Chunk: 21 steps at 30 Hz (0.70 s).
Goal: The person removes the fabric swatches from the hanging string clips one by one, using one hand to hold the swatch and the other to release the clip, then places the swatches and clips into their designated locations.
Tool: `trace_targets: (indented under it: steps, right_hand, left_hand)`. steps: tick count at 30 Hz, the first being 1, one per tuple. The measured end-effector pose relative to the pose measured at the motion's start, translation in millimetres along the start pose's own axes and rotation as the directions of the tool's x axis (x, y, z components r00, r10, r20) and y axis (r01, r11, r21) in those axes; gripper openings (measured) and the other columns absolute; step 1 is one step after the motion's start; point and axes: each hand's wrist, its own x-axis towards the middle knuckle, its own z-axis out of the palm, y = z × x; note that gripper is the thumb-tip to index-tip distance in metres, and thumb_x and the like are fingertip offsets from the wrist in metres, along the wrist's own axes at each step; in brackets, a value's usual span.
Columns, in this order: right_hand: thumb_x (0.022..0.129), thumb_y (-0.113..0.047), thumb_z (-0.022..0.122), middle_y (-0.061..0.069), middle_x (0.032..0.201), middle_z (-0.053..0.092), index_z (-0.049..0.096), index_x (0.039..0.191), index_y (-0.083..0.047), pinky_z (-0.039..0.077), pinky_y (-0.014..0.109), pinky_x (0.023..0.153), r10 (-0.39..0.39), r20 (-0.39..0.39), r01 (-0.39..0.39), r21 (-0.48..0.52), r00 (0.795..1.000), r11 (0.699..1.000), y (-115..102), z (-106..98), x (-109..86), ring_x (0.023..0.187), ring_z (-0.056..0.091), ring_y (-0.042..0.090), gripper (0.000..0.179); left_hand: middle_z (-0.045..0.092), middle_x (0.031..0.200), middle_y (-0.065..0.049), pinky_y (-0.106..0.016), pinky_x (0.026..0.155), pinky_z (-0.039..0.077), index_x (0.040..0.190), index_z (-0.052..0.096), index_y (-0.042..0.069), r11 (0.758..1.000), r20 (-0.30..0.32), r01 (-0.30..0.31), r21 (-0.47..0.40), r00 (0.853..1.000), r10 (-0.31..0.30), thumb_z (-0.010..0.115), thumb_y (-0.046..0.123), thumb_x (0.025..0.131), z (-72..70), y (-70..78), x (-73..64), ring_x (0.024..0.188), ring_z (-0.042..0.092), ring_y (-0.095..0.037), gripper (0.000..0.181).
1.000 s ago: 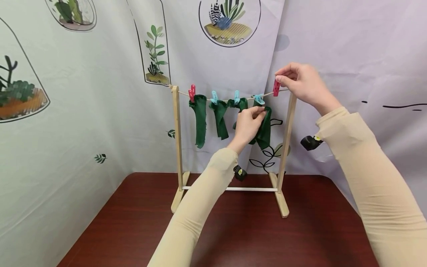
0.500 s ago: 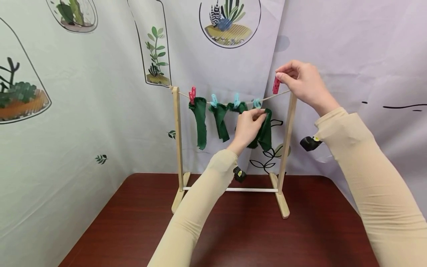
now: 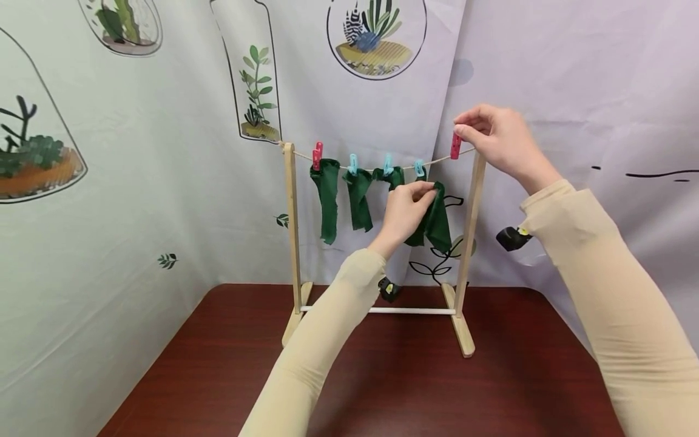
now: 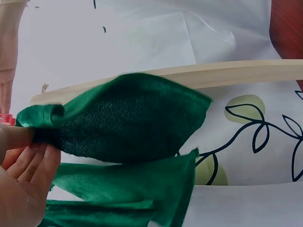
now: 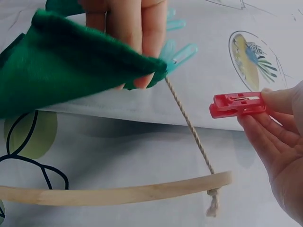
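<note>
My left hand [image 3: 405, 212] pinches the top edge of a green cloth piece [image 3: 438, 221], which hangs from the fingers just below the line. In the left wrist view this cloth [image 4: 128, 118] spreads out beside another green piece [image 4: 137, 187]. Near the top of the right post, my right hand [image 3: 502, 142] holds a red clothespin [image 3: 455, 146] between thumb and fingers. The right wrist view shows this clothespin [image 5: 236, 103] apart from the rope [image 5: 191, 125] and the cloth.
Several green cloth pieces hang from the line by a red clothespin [image 3: 318, 156] and blue clothespins [image 3: 388, 164]. Wooden posts [image 3: 292, 230] stand on a dark red table [image 3: 377, 370], joined low down by a white rod [image 3: 409, 311]. A patterned sheet [image 3: 164, 152] hangs behind.
My left hand has lowered slightly with the green cloth. The red clothespin in my right hand rose a little, then came down. The rightmost blue clothespin has turned on the line.
</note>
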Motion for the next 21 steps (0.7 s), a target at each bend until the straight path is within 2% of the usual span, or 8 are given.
trace_targets:
  steps: [7, 13, 18, 21]
  right_hand:
    - [0.103, -0.033, 0.059, 0.017, 0.121, 0.068, 0.063, 0.132, -0.004, 0.041, 0.019, 0.082, 0.004, 0.042, -0.004, 0.011, 0.999, 1.000, 8, -3, -10.3, 0.096, 0.059, -0.004, 0.041]
    - [0.103, -0.036, 0.058, 0.007, 0.116, 0.069, 0.062, 0.134, -0.006, 0.042, 0.018, 0.082, 0.014, 0.044, -0.015, 0.024, 0.999, 1.000, 13, -8, -22.9, 0.096, 0.058, -0.006, 0.043]
    - [0.102, -0.038, 0.059, -0.003, 0.117, 0.068, 0.061, 0.137, -0.007, 0.041, 0.017, 0.081, 0.050, 0.015, -0.051, 0.041, 0.999, 0.998, 20, -15, -31.5, 0.096, 0.057, -0.009, 0.047]
    - [0.101, -0.038, 0.061, -0.010, 0.113, 0.068, 0.061, 0.137, -0.007, 0.040, 0.015, 0.080, 0.061, -0.008, -0.061, 0.046, 0.998, 0.997, 24, -19, -36.1, 0.094, 0.057, -0.011, 0.047]
  left_hand:
    - [0.076, 0.104, -0.006, -0.020, 0.077, 0.052, 0.118, 0.074, 0.004, 0.999, -0.009, -0.038, 0.006, 0.999, 0.038, 0.065, 0.015, 0.100, -16.7, 7.0, -8.7, 0.092, 0.071, -0.011, 0.023]
    - [0.076, 0.103, -0.005, -0.022, 0.076, 0.053, 0.119, 0.074, 0.005, 0.999, -0.036, -0.031, -0.019, 0.999, 0.030, 0.065, 0.015, 0.100, -42.8, 11.7, -12.9, 0.092, 0.071, -0.010, 0.024]
    - [0.075, 0.104, -0.007, -0.024, 0.077, 0.055, 0.118, 0.074, 0.004, 0.999, -0.071, -0.021, -0.038, 0.997, 0.018, 0.065, 0.016, 0.100, -69.6, 12.5, -16.2, 0.093, 0.071, -0.011, 0.024]
    - [0.076, 0.102, -0.007, -0.025, 0.073, 0.054, 0.116, 0.075, 0.004, 0.999, -0.102, -0.016, -0.037, 0.995, 0.012, 0.066, 0.016, 0.100, -88.5, 12.1, -18.8, 0.090, 0.071, -0.012, 0.023]
